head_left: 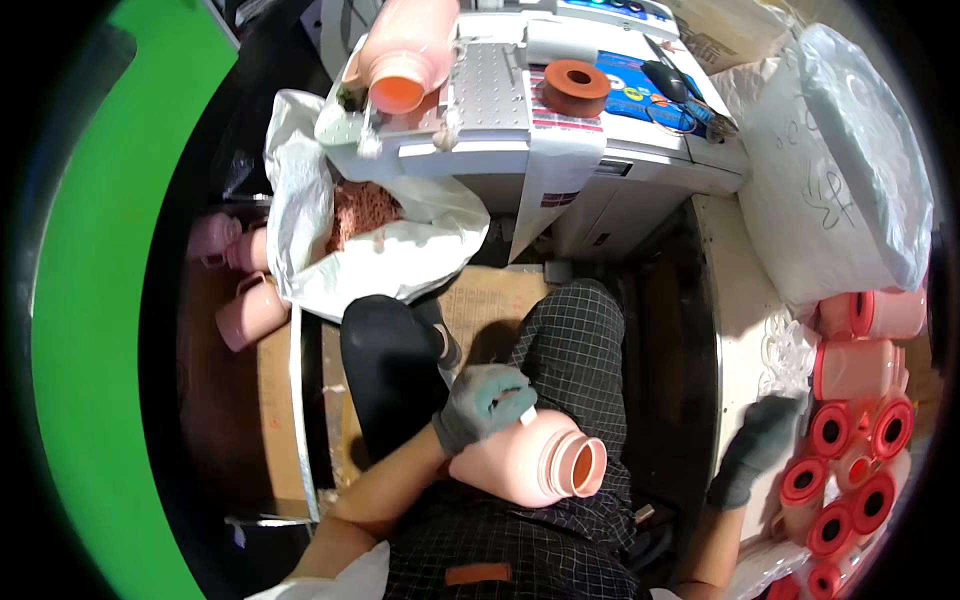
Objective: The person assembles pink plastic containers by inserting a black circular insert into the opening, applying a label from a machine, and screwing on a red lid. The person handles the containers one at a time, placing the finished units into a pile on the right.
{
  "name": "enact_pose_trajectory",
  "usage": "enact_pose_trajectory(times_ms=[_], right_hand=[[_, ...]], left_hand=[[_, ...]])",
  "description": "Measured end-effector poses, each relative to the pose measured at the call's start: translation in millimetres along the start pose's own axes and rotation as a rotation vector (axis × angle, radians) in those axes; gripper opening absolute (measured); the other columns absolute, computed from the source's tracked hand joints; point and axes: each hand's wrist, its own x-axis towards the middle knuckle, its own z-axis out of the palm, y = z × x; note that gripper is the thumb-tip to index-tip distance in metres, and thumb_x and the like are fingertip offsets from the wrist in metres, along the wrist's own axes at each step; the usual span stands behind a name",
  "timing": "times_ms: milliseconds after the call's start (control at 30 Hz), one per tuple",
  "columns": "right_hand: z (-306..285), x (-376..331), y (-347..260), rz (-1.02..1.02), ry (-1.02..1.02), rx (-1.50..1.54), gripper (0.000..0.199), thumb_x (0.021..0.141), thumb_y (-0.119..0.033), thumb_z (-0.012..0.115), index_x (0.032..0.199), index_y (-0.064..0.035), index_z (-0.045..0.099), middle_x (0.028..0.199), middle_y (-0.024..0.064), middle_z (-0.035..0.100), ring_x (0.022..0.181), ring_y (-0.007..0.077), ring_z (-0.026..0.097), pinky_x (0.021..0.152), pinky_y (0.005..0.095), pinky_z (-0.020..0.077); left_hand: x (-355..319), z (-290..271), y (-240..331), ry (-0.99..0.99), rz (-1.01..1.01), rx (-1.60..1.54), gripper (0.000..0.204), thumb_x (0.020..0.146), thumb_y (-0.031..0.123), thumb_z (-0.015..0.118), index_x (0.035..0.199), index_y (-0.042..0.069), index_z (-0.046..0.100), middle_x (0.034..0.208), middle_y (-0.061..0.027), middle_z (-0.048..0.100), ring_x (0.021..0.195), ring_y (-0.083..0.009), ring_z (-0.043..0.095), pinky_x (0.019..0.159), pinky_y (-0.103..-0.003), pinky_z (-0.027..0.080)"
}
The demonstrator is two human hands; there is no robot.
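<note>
My left hand [483, 403], in a grey glove, grips a peach-pink plastic bottle [525, 466] lying sideways over my lap, its open orange-lined mouth pointing right. Also gloved, my right hand [756, 448] reaches out to the right and rests with fingers spread on the edge of a white surface [740, 330], just left of a pile of pink bottles with red caps [850, 470]. It holds nothing. Another pink bottle [402, 55] sits tilted on the metal plate of a white machine [490, 90] straight ahead.
A brown-red ring [576, 86] lies on the machine top. An open white sack [350, 230] of pinkish material slumps at the machine's left. Pink mugs [245, 290] lie on the floor at left. A big white bag [850, 170] fills the right.
</note>
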Motion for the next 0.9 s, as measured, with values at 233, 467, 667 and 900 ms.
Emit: enact_pose_trajectory(times_ms=[233,467,667,900], right_hand=[[196,-33,-77,-0.652,-0.862,0.036,0.051,0.098,-0.024,0.067,0.141,-0.0069,0.046,0.134,0.0166,0.054,0.119,0.0325,0.055,0.101,0.042,0.0456],[191,-15,-54,-0.527,-0.745,0.272,0.036,0.095,-0.031,0.075,0.121,-0.0052,0.071,0.127,0.0214,0.065,0.113,0.0363,0.068,0.097,0.0421,0.0555],[-30,-26,90,-0.199,0.026,-0.133,0.008,0.093,-0.009,0.075,0.096,-0.0045,0.069,0.1,0.0115,0.069,0.088,0.024,0.069,0.081,0.0341,0.0569],[-152,-15,176,-0.183,0.187,-0.851,0.017,0.089,-0.017,0.077,0.101,-0.0058,0.072,0.107,0.0104,0.065,0.085,0.025,0.069,0.073,0.0343,0.0563]], left_hand=[[48,4,71,0.036,0.023,0.233,0.047,0.082,0.037,0.084,0.119,0.012,0.068,0.119,-0.0165,0.068,0.107,-0.0379,0.067,0.094,-0.052,0.052],[43,25,131,-0.243,0.043,0.318,0.069,0.071,0.042,0.091,0.122,0.012,0.056,0.124,-0.0195,0.059,0.116,-0.0431,0.059,0.096,-0.058,0.049],[63,5,123,-0.19,-0.008,0.221,0.058,0.067,0.02,0.092,0.112,0.007,0.059,0.118,-0.0158,0.062,0.104,-0.036,0.065,0.097,-0.049,0.053],[72,-3,101,-0.23,0.014,0.14,0.075,0.066,0.019,0.097,0.128,0.002,0.059,0.124,-0.0111,0.059,0.112,-0.0245,0.063,0.098,-0.036,0.052]])
